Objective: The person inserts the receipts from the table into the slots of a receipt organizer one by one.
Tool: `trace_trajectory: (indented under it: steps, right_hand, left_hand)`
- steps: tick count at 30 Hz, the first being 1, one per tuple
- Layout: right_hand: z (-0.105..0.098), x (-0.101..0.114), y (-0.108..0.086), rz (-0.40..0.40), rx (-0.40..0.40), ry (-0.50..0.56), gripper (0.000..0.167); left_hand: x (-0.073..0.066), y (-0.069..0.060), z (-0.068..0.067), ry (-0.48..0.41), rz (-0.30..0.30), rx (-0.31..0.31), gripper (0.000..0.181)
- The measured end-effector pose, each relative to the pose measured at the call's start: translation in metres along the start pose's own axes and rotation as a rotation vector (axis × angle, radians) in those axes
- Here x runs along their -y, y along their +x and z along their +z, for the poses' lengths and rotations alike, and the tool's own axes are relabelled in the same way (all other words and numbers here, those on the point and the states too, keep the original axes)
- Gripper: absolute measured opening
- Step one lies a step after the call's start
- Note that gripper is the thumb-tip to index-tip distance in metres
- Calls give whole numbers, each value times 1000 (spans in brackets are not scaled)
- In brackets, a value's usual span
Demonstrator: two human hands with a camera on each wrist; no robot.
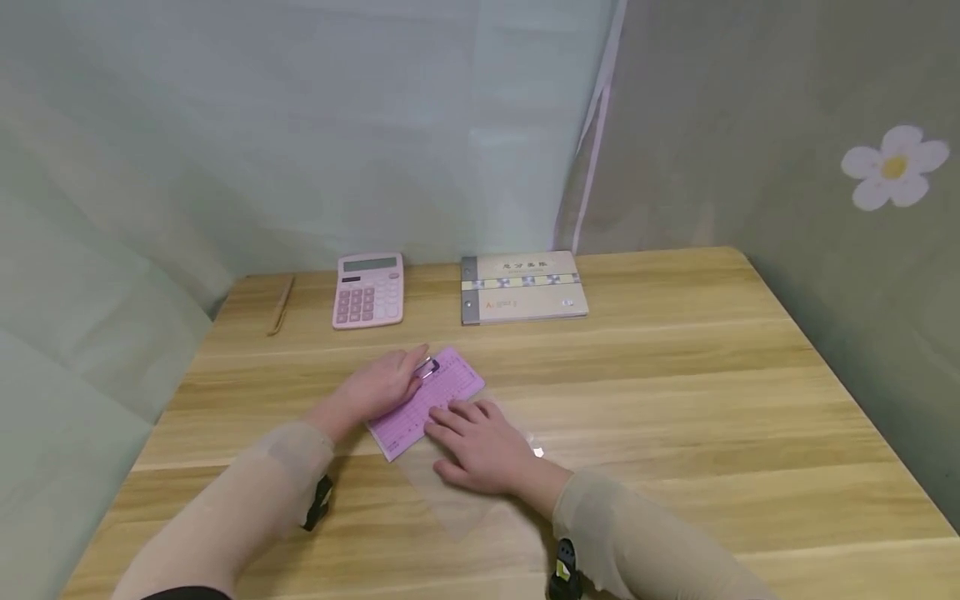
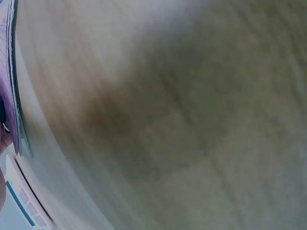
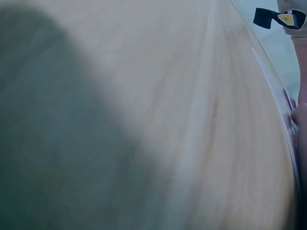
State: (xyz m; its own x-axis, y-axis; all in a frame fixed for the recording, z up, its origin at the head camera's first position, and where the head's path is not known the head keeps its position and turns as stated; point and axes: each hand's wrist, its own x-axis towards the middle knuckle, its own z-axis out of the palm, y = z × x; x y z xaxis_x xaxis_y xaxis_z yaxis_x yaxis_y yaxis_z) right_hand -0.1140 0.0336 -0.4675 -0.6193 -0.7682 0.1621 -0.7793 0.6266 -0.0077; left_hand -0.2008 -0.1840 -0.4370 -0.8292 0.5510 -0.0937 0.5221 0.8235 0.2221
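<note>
A thin stack of purple printed slips (image 1: 459, 383) lies at a slant near the middle of the wooden table. Thumb and fingers of my left hand (image 1: 381, 385) pinch a metal clip (image 1: 427, 369) at the long upper-left edge of the stack. My right hand (image 1: 483, 446) rests with fingers spread, its fingertips touching the lower-right edge of the slips. Beneath that hand a clear plastic sheet or sleeve (image 1: 442, 497) lies partly under the slips. In the left wrist view, the stack's layered edge (image 2: 13, 72) shows at the far left.
A pink calculator (image 1: 369, 291) lies at the back left, with a thin brown stick-like thing (image 1: 281, 305) beside it. At the back middle is a beige ledger book (image 1: 525, 287) with a grey spine. Pale curtains (image 1: 375, 125) hang behind the table.
</note>
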Motion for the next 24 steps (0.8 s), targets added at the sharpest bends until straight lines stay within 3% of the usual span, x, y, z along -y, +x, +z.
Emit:
trace_trajectory:
  steps: [9,16,24]
  right_hand:
    - [3,6,2,67,0,27,59]
    - [-2,13,-1,205,-7,203,59]
    - [-14,15,-7,233,-4,299,62]
  left_hand:
    - [2,-4,9,4,-6,-44,60]
    - [0,1,14,-19,8,-93,56]
    - [-10,6,9,-11,26,-86,55]
